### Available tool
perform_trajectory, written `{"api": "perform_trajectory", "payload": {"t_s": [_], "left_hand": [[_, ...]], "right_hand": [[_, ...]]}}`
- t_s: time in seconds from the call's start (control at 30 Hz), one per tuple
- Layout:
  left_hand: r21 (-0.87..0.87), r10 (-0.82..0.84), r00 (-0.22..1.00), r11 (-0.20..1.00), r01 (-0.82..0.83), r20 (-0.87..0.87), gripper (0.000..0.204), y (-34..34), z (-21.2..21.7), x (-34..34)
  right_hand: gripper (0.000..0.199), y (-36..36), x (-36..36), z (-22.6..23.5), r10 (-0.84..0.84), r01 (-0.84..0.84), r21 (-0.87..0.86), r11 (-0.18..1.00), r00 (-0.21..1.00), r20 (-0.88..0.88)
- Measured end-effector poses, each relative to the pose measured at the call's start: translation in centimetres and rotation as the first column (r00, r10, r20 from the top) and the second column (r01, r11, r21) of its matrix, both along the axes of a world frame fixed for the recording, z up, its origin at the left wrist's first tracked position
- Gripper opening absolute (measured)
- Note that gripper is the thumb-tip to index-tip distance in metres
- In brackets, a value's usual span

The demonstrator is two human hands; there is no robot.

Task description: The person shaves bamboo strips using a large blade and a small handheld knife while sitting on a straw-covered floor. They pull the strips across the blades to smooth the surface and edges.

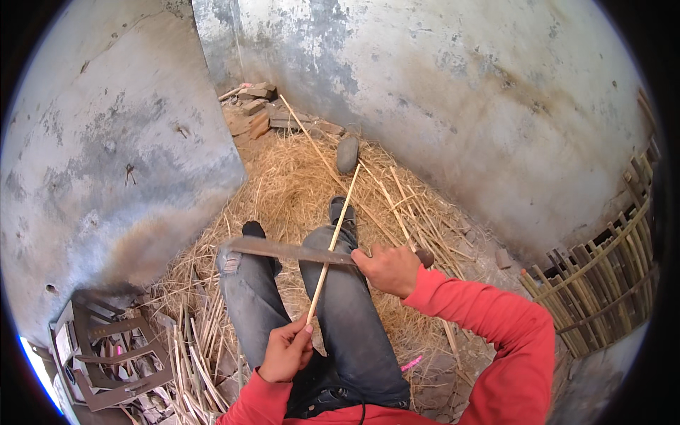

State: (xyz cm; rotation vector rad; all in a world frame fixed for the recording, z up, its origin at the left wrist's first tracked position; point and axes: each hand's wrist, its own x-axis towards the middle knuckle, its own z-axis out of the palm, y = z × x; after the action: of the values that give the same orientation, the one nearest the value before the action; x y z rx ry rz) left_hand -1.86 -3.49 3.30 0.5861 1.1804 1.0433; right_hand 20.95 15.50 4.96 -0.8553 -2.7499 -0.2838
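Observation:
My left hand (287,350) is closed round the lower end of a thin, pale bamboo strip (320,285), which slants up and away from me past my right knee. My right hand (390,268) grips the handle of a machete (287,249), whose butt sticks out beyond my fist. The long, brownish blade lies level across the strip and reaches left over my legs. Blade and strip cross just above my right thigh; the blade seems to touch the strip there.
Straw and shavings (283,170) cover the floor. Cut strips (195,361) lie at left, others to the right. A grey stone (347,154) and broken bricks (256,99) sit ahead. A metal frame (120,361) stands lower left; a woven stick basket (602,283) is at right. Plastered walls (453,92) rise close by.

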Motion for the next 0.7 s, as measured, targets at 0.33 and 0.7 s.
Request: {"api": "perform_trajectory", "payload": {"t_s": [0.33,0.7], "left_hand": [[0.003,-0.021,0.989,1.0,0.021,0.145,0.042,1.0,0.6,-0.5],[0.009,-0.024,0.986,1.0,0.023,0.165,0.039,3.2,1.0,-1.2]], "right_hand": [[0.014,0.9,-1.5,-0.3,-0.057,0.058,-0.036,0.998,0.998,0.033],[0.012,0.0,-3.6,0.0,0.005,-0.005,-0.02,1.0,1.0,0.01]]}}
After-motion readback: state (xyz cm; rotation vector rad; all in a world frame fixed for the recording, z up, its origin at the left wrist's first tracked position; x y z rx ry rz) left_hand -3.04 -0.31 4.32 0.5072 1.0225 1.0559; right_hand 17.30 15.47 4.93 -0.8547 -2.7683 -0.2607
